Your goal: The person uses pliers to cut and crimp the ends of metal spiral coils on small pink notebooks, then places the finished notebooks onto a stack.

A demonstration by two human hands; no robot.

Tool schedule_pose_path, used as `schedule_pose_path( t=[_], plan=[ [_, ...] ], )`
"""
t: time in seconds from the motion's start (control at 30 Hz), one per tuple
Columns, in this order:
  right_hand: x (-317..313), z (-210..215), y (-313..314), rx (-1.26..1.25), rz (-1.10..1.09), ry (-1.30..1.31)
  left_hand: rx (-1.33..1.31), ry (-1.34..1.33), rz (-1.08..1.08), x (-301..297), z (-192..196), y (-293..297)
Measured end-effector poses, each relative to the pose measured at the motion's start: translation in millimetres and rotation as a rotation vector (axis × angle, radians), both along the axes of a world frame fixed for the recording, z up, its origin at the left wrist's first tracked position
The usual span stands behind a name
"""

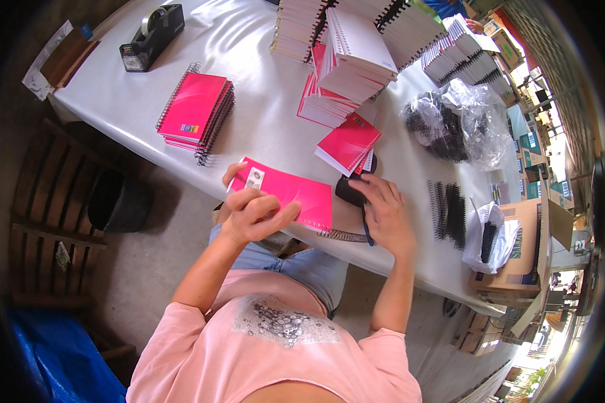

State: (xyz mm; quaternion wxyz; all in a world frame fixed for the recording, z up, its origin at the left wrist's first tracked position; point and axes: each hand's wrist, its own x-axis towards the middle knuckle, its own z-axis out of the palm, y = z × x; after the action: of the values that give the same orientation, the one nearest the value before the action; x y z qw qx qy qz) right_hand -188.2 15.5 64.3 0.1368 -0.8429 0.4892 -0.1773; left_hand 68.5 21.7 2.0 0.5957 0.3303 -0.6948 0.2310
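A pink-red notebook (292,191) with a small white label on its cover is held in my left hand (255,211), fingers and thumb pressed along its left end. From the notebook's lower right edge, a thin dark wire coil (343,236) runs out over the table edge. My right hand (387,213) is by a black rounded object (349,191), fingers bent down. A slim dark-blue strip, perhaps a tool handle (368,233), shows under its fingers; the rest is hidden. Just beyond lie loose red-covered notebooks (349,142).
A stack of coil-bound red notebooks (193,111) and a black tape dispenser (152,38) are left on the white-covered table (262,101). Tall notebook piles (356,57) stand at the back. Right are a plastic bag of black coils (450,124), loose coils (448,213) and a cardboard box (526,232).
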Motion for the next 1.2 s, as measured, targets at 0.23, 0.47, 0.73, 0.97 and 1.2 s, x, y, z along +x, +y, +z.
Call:
schedule_pose_path(
  t=[0.23, 0.47, 0.73, 0.97, 1.2],
  plan=[
    [-23.5, -22.9, -24.2, -0.163, 0.05, 0.253, 0.164, -0.014, -0.098, 6.1, 7.2, -0.8],
    [-41.5, -37.8, -40.1, -0.404, 0.061, 0.097, 0.567, -0.059, -0.262, -8.0, -0.9, -15.3],
    [-35.5, -18.3, -15.3, 0.227, 0.044, -1.349, 0.55, -0.021, -0.175, -20.9, 5.2, -12.1],
    [43.0, -39.6, 8.7, 0.593, 0.283, -1.431, 0.585, 0.02, -0.222, -18.1, 1.8, -13.4],
    [27.3, -22.1, -10.1, 0.167, 0.488, -1.104, 0.61, 0.068, -0.246, -20.3, 3.5, -16.8]
  ],
)
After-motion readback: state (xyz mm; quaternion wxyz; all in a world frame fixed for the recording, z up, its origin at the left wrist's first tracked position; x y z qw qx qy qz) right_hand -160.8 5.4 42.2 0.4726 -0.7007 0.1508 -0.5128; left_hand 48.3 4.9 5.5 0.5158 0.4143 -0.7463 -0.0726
